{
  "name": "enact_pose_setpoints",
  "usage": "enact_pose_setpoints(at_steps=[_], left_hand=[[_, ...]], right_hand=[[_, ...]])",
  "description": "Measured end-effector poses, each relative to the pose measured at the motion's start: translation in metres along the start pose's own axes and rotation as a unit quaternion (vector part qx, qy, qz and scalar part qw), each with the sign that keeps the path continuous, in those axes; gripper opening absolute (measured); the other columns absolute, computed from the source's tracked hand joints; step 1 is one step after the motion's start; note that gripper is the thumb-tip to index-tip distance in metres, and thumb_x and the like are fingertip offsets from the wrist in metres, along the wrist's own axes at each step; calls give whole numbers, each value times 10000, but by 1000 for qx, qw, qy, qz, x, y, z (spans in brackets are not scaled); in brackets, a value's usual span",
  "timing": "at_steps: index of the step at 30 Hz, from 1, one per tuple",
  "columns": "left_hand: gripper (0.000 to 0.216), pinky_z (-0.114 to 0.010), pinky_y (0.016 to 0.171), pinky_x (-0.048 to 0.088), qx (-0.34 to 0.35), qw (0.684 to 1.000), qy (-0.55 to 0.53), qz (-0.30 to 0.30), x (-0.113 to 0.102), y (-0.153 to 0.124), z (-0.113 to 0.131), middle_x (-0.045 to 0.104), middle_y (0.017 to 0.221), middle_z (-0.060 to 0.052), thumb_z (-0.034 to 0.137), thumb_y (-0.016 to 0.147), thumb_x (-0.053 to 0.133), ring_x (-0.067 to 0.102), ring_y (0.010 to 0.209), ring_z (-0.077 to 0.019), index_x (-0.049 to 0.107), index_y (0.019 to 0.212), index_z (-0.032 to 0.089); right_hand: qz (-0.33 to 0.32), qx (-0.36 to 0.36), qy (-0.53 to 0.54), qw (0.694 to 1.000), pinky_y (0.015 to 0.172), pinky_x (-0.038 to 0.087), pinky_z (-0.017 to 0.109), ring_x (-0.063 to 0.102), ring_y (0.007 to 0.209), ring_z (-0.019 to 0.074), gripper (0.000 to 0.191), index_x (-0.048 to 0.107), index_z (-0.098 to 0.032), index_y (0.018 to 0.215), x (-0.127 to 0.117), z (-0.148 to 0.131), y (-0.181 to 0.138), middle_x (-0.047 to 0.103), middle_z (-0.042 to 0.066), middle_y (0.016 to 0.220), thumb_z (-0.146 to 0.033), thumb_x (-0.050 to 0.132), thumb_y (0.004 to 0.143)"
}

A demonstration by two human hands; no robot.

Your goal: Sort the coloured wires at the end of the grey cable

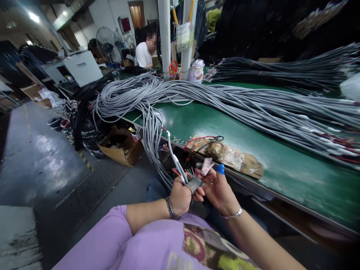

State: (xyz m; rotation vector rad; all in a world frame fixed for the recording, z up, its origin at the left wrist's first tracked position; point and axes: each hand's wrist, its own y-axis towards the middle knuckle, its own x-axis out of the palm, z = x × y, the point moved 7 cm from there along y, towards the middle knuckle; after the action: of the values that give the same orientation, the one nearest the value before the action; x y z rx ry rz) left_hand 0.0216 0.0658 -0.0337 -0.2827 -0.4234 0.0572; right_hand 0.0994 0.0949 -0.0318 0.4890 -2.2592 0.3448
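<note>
Left hand [180, 197]: closed around your grey cables [180, 169] before the tabletop [202, 122] edge, apparently steadying their coloured wire ends [192, 173]. Right hand [221, 193]: fingers curled beside those ends, presumably for working them; whether pinching anything, cannot tell.

A workshop, shown by long grey cables [128, 91] heaped on a green workbench [287, 168].
</note>
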Motion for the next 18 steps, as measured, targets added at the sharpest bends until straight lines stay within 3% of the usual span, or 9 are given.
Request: enact_pose_setpoints(at_steps=[3, 7, 10, 15, 18], left_hand=[[412, -184, 349, 348, 2, 1000, 9, 4, -8, -1, -3, 595, 510, 14, 525, 669, 710, 507, 354, -87, 522, 707, 160], [418, -182, 360, 361, 12, 1000, 28, -5, -13, -1, -5, 591, 504, 15, 536, 684, 699, 500, 356, -81, 509, 684, 163], [430, -187, 367, 374, 8, 998, 46, -31, -13, -2, -6, 593, 505, 12, 553, 684, 697, 505, 360, -85, 521, 694, 161], [431, -198, 389, 389, -14, 991, 89, -98, -9, -6, -8, 614, 533, -6, 537, 656, 734, 540, 394, -101, 556, 711, 149], [418, -200, 389, 394, -19, 992, 77, -102, -10, -7, -7, 612, 525, -9, 524, 666, 730, 542, 390, -104, 577, 712, 138]], right_hand=[[11, -34, -61, 998, 449, 476, 342, 546, 472, 161, 510, 618, -213, 887, -5, -1, -12, 605, 15, 703, -696, 593, 722], [57, -70, -152, 984, 521, 453, 307, 531, 520, 141, 305, 622, -202, 807, -6, -4, -25, 575, -11, 603, -436, 779, 690], [40, -55, -169, 983, 515, 433, 306, 527, 473, 139, 244, 588, -205, 737, 2, -4, -25, 575, -22, 534, -403, 728, 758], [-28, 2, -195, 980, 473, 434, 327, 566, 407, 186, 302, 560, -194, 743, 16, -4, -21, 593, -6, 457, -473, 661, 801], [-42, 11, -208, 977, 486, 435, 326, 588, 423, 195, 289, 546, -190, 727, 16, -5, -20, 618, 11, 475, -442, 656, 815]])
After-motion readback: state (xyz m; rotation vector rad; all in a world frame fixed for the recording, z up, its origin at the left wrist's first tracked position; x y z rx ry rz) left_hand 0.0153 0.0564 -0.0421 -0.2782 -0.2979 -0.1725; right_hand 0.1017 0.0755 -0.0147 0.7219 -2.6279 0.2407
